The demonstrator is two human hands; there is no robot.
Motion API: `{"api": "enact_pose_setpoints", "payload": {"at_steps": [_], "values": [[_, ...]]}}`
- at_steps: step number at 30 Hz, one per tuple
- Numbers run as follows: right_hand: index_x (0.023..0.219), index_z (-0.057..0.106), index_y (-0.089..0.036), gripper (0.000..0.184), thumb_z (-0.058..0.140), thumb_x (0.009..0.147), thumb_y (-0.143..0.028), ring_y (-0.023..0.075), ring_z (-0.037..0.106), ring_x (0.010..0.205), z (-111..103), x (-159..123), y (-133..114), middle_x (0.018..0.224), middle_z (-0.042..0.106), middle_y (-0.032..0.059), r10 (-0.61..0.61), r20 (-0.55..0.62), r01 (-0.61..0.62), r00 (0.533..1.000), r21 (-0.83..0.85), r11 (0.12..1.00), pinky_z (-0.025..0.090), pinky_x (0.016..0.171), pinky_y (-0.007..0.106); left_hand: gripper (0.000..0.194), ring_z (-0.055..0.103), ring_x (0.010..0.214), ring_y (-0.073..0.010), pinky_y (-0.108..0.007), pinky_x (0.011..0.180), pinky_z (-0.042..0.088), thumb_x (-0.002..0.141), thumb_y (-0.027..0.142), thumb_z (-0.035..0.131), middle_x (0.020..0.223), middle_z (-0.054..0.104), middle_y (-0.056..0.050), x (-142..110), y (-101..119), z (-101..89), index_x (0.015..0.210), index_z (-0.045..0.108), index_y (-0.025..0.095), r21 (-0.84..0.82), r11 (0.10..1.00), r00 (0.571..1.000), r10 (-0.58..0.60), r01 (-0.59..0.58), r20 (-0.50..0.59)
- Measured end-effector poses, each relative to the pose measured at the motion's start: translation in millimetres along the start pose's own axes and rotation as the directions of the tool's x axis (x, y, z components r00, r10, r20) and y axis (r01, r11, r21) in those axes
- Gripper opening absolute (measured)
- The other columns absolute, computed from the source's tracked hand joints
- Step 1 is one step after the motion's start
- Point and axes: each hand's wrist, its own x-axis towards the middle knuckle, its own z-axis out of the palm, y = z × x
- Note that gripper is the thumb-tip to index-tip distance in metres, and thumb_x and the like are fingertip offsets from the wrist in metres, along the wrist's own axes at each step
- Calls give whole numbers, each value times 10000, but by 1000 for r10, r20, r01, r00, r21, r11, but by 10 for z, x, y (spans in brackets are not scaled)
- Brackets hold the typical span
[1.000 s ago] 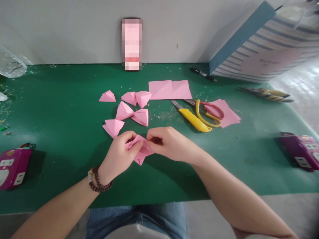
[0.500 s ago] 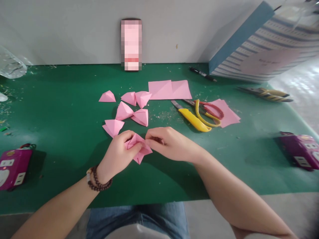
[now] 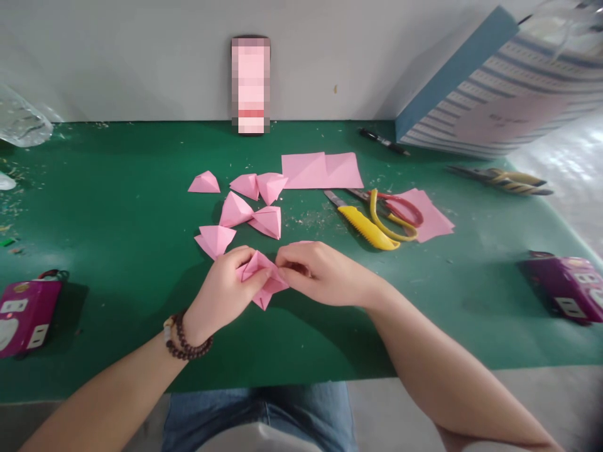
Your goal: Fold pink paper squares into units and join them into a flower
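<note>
Folded pink paper sits gripped between left hand and right hand, pinched by both.

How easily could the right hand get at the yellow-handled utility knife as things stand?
Probably easily. The right hand lies close to the utility knife, with only green mat between them; the scissors lie beside the knife, not in the way. It would first need to release the folded pink paper.

A sheet of pink origami paper folded into sharp, overlapping pointed flaps.
</note>
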Motion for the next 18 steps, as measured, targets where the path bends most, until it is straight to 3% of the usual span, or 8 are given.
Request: {"api": "enact_pose_setpoints", "payload": {"at_steps": [7,14,18], "values": [[611,438,-180,218,450,823,-130,101,401,594,80,11,30,620,470,-15,-138,-74,126,988,-146,981,294,568,239,97,597,711,-155,-275,657,466,805,185,549,754,645,-7,-9,-34,40,745,625,179,13,999,999,34,-35,24],[665,473,-176,224,449,887,-193,92,403,578,47,22,25,633,492,-22,-95,-57,84,994,-169,982,284,558,237,140,574,663,-151,-268,610,450,810,234,559,692,606,1,1,-22,21,680,562,180,14,1000,1000,10,-10,16],[627,419,-178,229,436,849,-123,89,366,564,76,30,29,611,443,-28,-140,-70,125,988,-185,975,273,546,233,194,516,619,-131,-246,571,419,807,246,559,637,540,22,-3,-40,34,632,503,185,41,999,1000,30,-30,3]]}}
